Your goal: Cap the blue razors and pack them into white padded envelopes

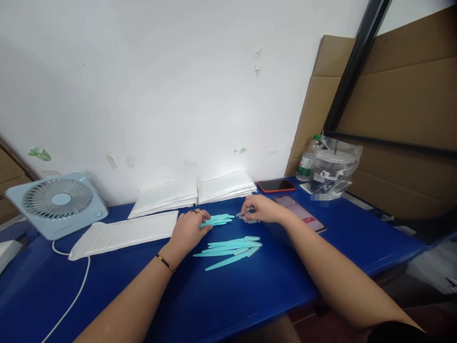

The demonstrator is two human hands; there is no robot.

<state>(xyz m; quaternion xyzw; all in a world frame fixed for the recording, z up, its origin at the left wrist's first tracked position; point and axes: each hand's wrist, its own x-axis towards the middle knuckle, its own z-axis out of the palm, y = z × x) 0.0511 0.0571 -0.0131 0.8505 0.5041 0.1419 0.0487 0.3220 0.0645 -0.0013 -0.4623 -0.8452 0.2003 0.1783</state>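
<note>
My left hand (189,230) rests on the blue table (107,281) with its fingers closed over a small bunch of turquoise plastic sticks (220,219) that point right. My right hand (260,208) lies just beyond them, fingers pinched on small pale blue-grey pieces (246,216) on the table. Several more turquoise sticks (232,248) lie loose in a fanned pile in front of both hands.
White padded envelopes lie at the back (164,196) (225,186), with a flat white bag (123,233) on the left. A pale blue desk fan (57,202) with a white cable stands far left. Two phones (276,185) (303,213), a bottle (307,161) and a bagged cup (332,174) sit right.
</note>
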